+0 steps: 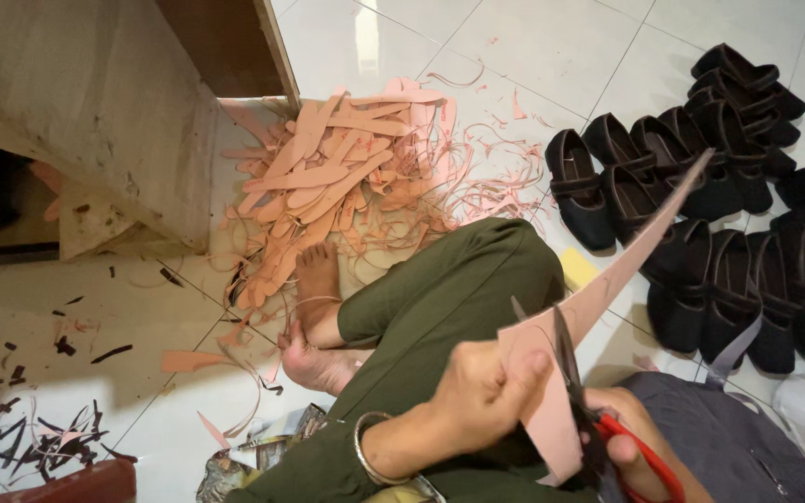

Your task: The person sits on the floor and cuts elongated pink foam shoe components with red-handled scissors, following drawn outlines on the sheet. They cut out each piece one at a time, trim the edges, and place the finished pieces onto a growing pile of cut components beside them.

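Observation:
My left hand, with a metal bangle on the wrist, grips a pink sheet of sole material by its lower part. A long pointed strip of that sheet rises to the upper right, over the black shoes. My right hand holds red-handled scissors, and their dark blades stand in the pink sheet next to my left thumb. I sit on the floor with my legs in green trousers folded and my bare feet to the left.
A heap of pink offcuts and thin curls lies on the white floor tiles beyond my feet. Several black shoes stand in rows at the right. A wooden piece of furniture fills the upper left. Dark scraps lie at the lower left.

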{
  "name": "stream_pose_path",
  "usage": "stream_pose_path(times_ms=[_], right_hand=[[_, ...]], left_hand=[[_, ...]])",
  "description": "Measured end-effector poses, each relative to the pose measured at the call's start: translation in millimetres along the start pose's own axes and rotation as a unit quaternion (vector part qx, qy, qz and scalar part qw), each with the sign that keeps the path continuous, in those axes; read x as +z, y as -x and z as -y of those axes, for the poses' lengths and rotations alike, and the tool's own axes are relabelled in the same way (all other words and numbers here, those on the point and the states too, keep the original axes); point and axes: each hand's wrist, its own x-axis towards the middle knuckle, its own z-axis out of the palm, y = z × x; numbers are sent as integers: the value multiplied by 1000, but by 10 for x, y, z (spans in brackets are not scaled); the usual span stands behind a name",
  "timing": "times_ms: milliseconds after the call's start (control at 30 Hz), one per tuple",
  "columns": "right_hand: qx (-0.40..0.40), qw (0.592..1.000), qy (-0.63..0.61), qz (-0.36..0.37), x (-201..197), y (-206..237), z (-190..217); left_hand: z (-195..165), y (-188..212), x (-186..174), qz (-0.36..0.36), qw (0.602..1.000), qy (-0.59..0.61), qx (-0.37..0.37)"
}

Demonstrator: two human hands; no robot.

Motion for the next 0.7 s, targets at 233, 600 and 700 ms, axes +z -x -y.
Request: stream_pose_path(times_ms=[233, 600, 700], right_hand=[[-40, 999, 22, -24, 74, -37, -115], [-84, 996, 35, -14, 4, -106, -506], [-105, 994, 21, -16, 1, -32, -533]], left_hand=[[-1, 46, 4, 18, 1000, 14, 10], [10, 56, 4, 19, 1000, 24, 1], [13, 53, 3, 31, 999, 24, -7]])
